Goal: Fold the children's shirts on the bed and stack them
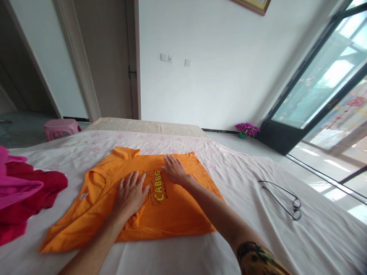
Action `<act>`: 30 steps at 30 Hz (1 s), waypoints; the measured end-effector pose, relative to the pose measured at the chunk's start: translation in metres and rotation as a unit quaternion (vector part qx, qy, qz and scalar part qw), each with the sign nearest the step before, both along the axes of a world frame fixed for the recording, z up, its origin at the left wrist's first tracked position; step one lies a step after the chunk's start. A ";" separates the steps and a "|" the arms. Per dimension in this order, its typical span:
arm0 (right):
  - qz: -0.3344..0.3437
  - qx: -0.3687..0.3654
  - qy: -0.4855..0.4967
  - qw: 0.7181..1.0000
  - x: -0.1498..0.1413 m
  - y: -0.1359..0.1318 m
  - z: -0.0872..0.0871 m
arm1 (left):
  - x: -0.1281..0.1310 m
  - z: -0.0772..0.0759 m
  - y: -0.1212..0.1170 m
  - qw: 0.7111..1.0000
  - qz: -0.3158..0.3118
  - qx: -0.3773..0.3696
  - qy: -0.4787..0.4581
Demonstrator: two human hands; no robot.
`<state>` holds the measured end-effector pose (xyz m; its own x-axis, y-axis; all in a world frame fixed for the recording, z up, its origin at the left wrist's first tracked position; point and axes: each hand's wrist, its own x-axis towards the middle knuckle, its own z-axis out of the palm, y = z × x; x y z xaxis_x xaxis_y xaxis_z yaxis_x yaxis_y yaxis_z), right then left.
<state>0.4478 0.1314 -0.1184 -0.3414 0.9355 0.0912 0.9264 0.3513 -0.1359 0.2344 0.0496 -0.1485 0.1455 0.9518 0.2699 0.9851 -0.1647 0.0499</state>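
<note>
The left hand (pixel 132 193) covered part of the orange shirt (pixel 177 206), hiding some of the line drawing beside its yellow lettering (pixel 159 187). The letters read "CABBG"; the script beneath was too small to make out. The right hand (pixel 175 170) lay above the lettering, its forearm crossing the shirt's right part and hiding a strip of orange cloth. Both hands were palm down and flattened, fingers extended and slightly parted, with nothing gripped; whether every fingertip pressed on the cloth could not be told. A small bunched fold stood beside the left wrist, and what lay under it was out of sight.

The lower picture edge cut off both arms, along with a camouflage-patterned sleeve (pixel 259 259) on the right one. The left edge cut through a heap of pink and red cloth (pixel 31 187), whose shape was unclear. Only a corner of a picture frame (pixel 258 9) showed at the top, and glare washed out the view through the glass door (pixel 315 88).

The shirt was spread on a pale, wrinkled sheet (pixel 241 183), neck opening toward the left, hem toward the right. A gap of sheet separated it from the heap, narrowest near the collar side. To the right, a broad stretch of sheet ran to the eyeglasses (pixel 296 209), well apart from the shirt with their temples unfolded.
</note>
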 end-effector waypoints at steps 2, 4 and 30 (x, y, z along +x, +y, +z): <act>0.079 -0.019 0.018 0.997 -0.037 0.009 -0.008 | -0.001 -0.002 0.001 1.000 0.001 -0.004 -0.002; 0.113 -0.035 0.017 0.993 -0.054 0.024 -0.014 | -0.002 -0.004 0.003 1.000 0.004 -0.009 -0.006; -0.127 -0.055 -0.037 0.990 0.100 -0.082 -0.016 | -0.003 -0.005 0.002 1.000 0.008 -0.013 0.003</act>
<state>0.5483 0.0498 -0.1339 -0.0960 0.9948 -0.0330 0.9917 0.0928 -0.0892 0.2311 0.0512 -0.1535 0.1327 0.9605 0.2446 0.9878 -0.1485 0.0471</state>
